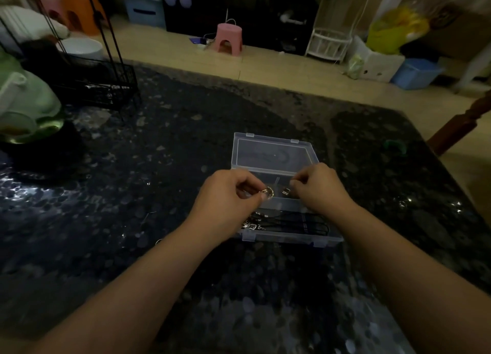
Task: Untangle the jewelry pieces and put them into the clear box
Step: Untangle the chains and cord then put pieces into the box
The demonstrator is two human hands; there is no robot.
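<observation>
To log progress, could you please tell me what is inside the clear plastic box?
The clear plastic box holds black cords with silver clasps in its near compartment. The left hand and right hand, each pinching something small, cover part of the middle.

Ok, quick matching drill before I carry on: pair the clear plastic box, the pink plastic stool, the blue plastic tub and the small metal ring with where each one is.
Things:
1. clear plastic box
2. pink plastic stool
3. blue plastic tub
4. small metal ring

Places:
A. floor, far right
B. pinched in the left hand
C. open on the dark speckled table
D. floor, beyond the table's far edge

Pairs: 1-C, 2-D, 3-A, 4-B
</observation>
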